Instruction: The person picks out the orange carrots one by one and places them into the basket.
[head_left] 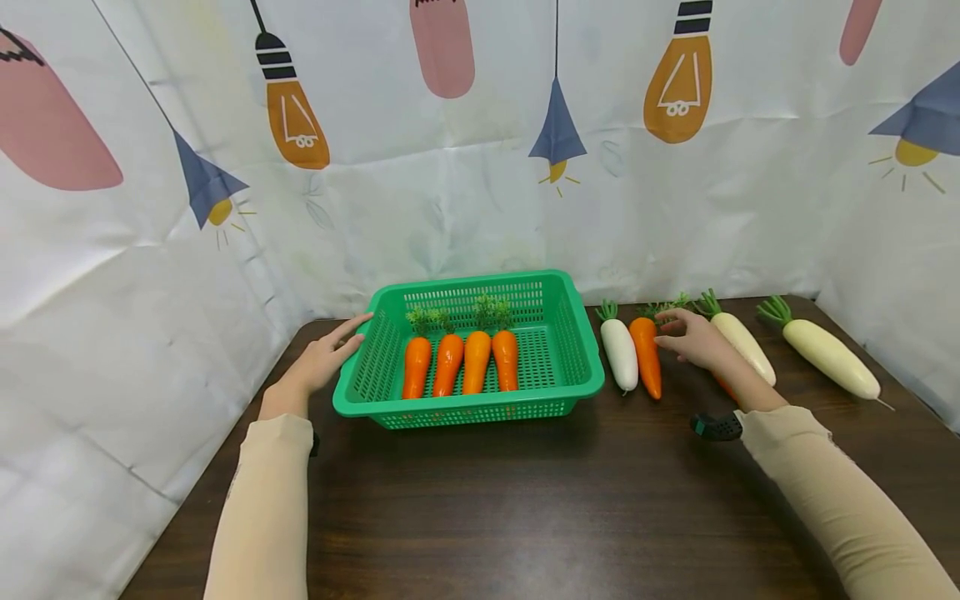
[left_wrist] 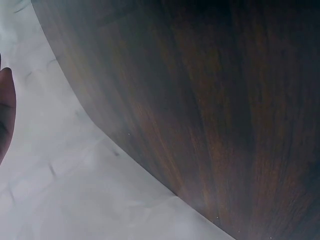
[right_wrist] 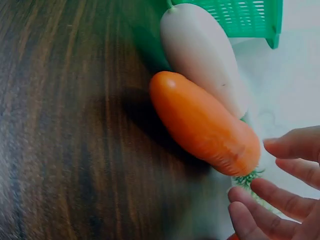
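A green plastic basket (head_left: 468, 408) holds several orange carrots (head_left: 477, 362) with leafy green tops, lying in a row. At its left rim is my left hand (head_left: 322, 358), fingers extended along the edge; the left wrist view catches only a sliver of that hand (left_wrist: 6, 107). Over on the right, my right hand (head_left: 693, 337) hovers by the top end of a carrot (head_left: 647, 354), thumb and fingers spread and apart from it. In the right wrist view that carrot (right_wrist: 205, 122) lies against a white radish (right_wrist: 200, 52), with the fingertips just beyond its leafy end.
Farther right lie two pale radishes, one (head_left: 742, 346) behind my right forearm and one (head_left: 832, 358) near the table's right edge. Another carrot (head_left: 723, 386) shows partly beneath that forearm. A printed white curtain (head_left: 480, 208) hangs behind the dark wooden table (head_left: 495, 508).
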